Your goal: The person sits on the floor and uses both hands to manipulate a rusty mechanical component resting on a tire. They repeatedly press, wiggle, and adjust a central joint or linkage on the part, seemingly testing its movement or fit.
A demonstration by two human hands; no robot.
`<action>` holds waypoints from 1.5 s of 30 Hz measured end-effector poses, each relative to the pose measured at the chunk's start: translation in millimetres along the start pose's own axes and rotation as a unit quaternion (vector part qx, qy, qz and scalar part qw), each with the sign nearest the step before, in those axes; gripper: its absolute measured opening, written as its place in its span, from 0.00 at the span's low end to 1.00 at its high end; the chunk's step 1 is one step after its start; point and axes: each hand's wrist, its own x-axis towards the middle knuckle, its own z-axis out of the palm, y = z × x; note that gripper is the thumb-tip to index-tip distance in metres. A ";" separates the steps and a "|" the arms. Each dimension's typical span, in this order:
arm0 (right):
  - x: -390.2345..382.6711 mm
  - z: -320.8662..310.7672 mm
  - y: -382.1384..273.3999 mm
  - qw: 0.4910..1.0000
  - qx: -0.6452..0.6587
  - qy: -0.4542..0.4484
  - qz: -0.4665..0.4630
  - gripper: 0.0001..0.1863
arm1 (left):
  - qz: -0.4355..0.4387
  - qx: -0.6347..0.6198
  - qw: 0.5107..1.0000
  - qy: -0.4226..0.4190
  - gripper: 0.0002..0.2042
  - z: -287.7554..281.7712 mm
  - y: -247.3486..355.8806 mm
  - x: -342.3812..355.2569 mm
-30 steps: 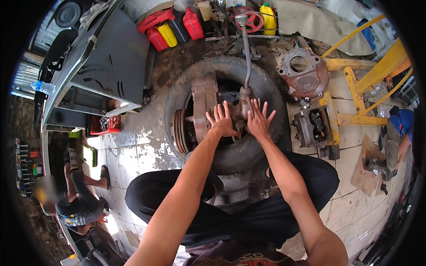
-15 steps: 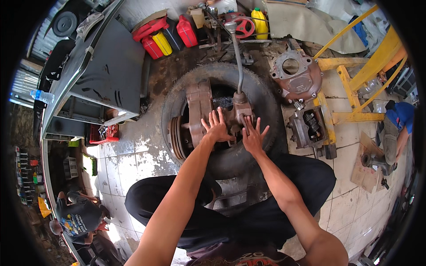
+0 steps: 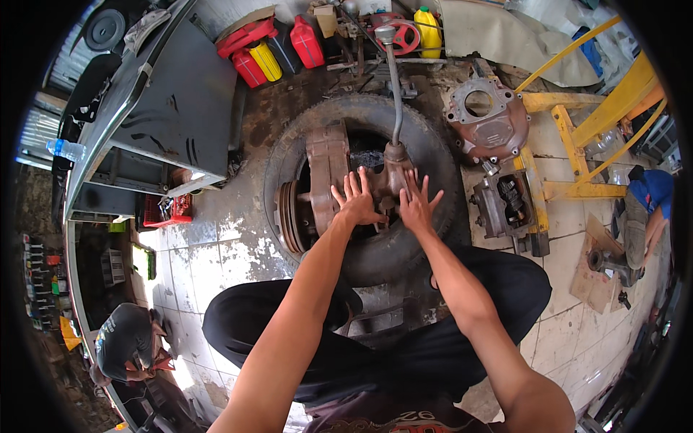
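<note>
A brown, grimy gearbox (image 3: 328, 169) with a long bent gear lever (image 3: 395, 90) rests inside a big black tyre (image 3: 292, 141) on the floor. At its left end is a round ribbed drum (image 3: 290, 216). My left hand (image 3: 356, 202) lies over the middle of the gearbox, fingers spread and pointing away from me. Close to the lever's base, my right hand (image 3: 417, 206) is also spread, at the right part of the housing. Both hands are empty; whether the palms press on the metal is hidden. My arms reach forward between my bent knees.
On the right are a bell housing (image 3: 494, 126), an opened gear casing (image 3: 504, 206) and a yellow steel frame (image 3: 585, 189). A grey metal cabinet (image 3: 177, 108) stands left. Red jerrycans (image 3: 307, 43) line the back. One person (image 3: 126, 339) crouches lower left; another (image 3: 652, 198) works far right.
My view has shifted slightly, and both hands stay spread over the gearbox. The person at lower left has bent further forward.
</note>
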 end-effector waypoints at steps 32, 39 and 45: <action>-27.8 -1.2 -9.3 0.998 -0.010 -0.039 0.052 0.27 | -0.001 -0.002 1.000 -0.013 0.77 -0.8 -5.9 -3.6; -18.1 -7.4 -10.3 0.998 0.018 -0.045 0.050 0.28 | -0.002 -0.002 1.000 -0.020 0.77 -1.0 -4.2 -4.1; 17.0 -9.5 -8.7 0.998 -0.015 -0.035 0.054 0.28 | 0.005 0.005 1.000 -0.016 0.77 -3.4 0.8 -1.5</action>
